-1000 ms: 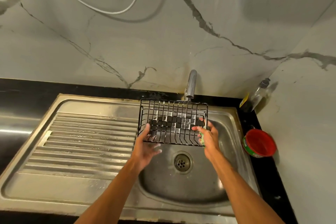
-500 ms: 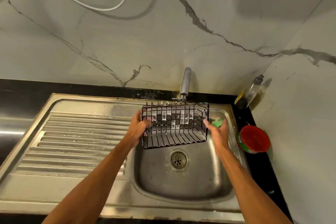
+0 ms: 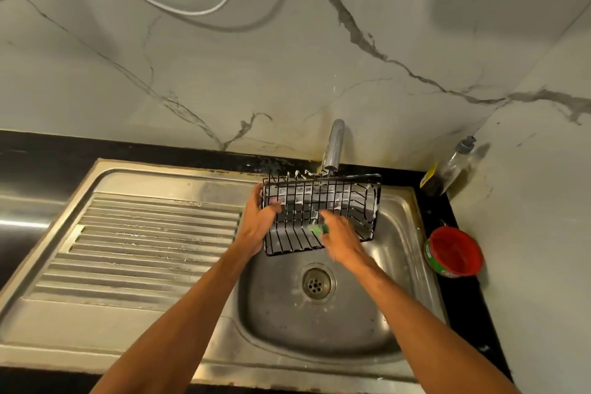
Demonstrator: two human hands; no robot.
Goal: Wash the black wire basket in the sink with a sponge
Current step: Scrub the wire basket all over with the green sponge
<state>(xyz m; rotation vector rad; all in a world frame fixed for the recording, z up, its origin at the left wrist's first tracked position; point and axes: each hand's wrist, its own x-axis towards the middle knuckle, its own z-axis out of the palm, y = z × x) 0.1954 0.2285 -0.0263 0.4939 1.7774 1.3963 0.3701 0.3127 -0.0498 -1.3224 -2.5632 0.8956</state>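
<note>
We record a marble-patterned wall [image 3: 287, 73] beyond both hands. Below it, a steel sink [image 3: 319, 349] lies beneath the hands, and its ribbed drainboard [image 3: 144, 249] extends outward from the left hand. A black counter [image 3: 463, 313] borders the sink on the far side of the right hand.

The black wire basket [image 3: 348, 201] is held clear above the basin, tilted with its open side toward us, and soap film shows on its wires. The left hand [image 3: 257, 224] grips the basket's left end, with the thumb hooked over the wires. The right hand [image 3: 340, 240] is blurred. It holds a green sponge [image 3: 316, 229] against the basket's lower wires, just beside the left hand.

To the right of the right hand, a red tub [image 3: 454, 249] stands on the counter. A clear bottle [image 3: 447, 169] stands in the corner beyond the tub. A chrome faucet [image 3: 334, 144] rises just behind the basket's rear edge. The drain [image 3: 316, 283] lies below the right hand.
</note>
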